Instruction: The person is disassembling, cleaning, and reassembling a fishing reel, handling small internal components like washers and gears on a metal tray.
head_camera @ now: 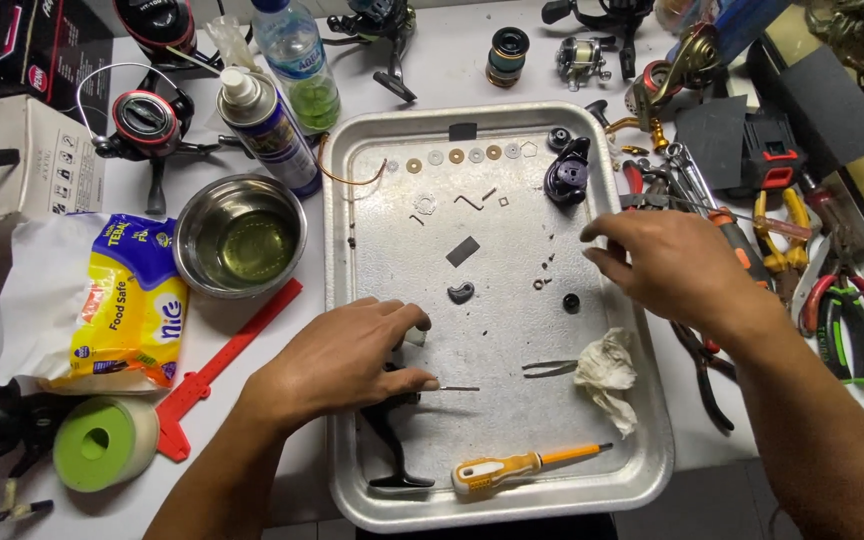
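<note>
A metal tray point(352, 160) lies on the white table and holds small reel parts. My left hand point(342, 355) rests at the tray's lower left, closed on a black reel body point(392, 440) with a thin shaft point(460, 388) sticking out to the right. My right hand point(667, 265) hovers over the tray's right edge with its fingers loosely curled; nothing shows in it. Below it lie a small black ring point(571, 302), tweezers point(550, 368) and a crumpled tissue point(604, 378). A row of washers point(455, 156) and a dark purple part point(566, 175) sit at the tray's top.
A yellow-handled screwdriver point(522, 465) lies at the tray's front. Left of the tray stand a steel bowl point(240, 235), a spray can point(267, 130), a bottle point(297, 60), a tissue pack point(117, 305), a red ruler point(227, 365) and fishing reels point(147, 125). Pliers and cutters point(837, 310) crowd the right.
</note>
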